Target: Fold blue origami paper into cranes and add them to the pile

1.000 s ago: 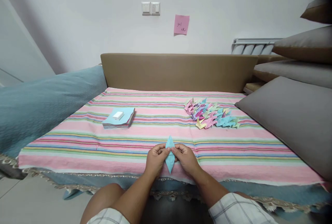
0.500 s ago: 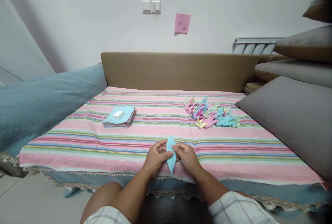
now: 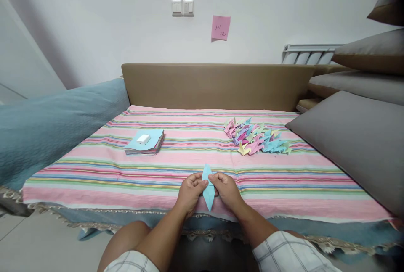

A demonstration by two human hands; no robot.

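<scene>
A light-blue sheet of origami paper, folded into a long narrow diamond, is held upright above the front edge of the striped cloth. My left hand pinches its left side, thumb on the front face. On the opposite side my right hand grips it too, with the thumb near the upper half. The fingers behind the paper are partly hidden. Farther back to the right lies a cluster of folded paper cranes in pink, blue, purple, yellow and green.
At the left, a stack of square paper carries a small white block. The striped cloth covers the sofa seat. Grey cushions are piled on the right. A pink note and switches are on the wall.
My left thumb has moved slightly up and left on the blue paper, and the paper has tilted a little. Both hands keep hold of it.
</scene>
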